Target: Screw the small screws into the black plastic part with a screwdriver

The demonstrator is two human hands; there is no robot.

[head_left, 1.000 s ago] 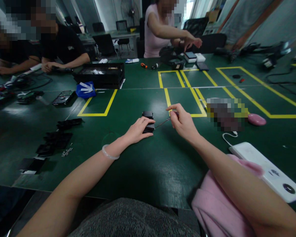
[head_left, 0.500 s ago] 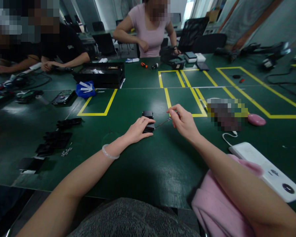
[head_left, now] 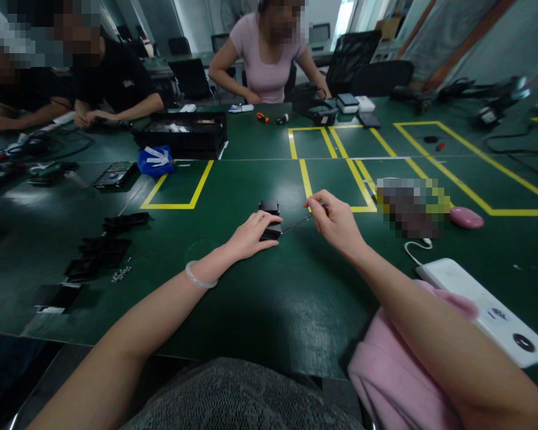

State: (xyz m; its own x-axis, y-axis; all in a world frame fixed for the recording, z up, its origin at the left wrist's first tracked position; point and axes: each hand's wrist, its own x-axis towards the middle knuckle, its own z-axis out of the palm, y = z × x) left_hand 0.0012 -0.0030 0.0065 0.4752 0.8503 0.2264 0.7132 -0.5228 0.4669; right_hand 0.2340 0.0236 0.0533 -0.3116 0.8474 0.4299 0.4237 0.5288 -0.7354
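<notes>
Black, rectangular, box-shaped object (head_left: 269, 207): on the dark green, glossy surface (head_left: 251, 310), ahead of the person. Left grip (head_left: 256, 233): closed about the object's near portion, on the surface. Right grip (head_left: 334, 215): closed on a slender, metal-shafted hand tool (head_left: 298, 224), tilted, tip at the object's right edge; contact cannot be told. Small, silvery screws (head_left: 122, 275), loose: well to the left, beside black, angular parts (head_left: 103, 251).

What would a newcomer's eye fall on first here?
Likely the centre, where the left hand grips a small black block on the dark green table and the right hand holds a thin metal-shafted tool to its right side. Then perhaps the bright yellow tape outlines beyond, and the long white power bank at lower right.
</notes>
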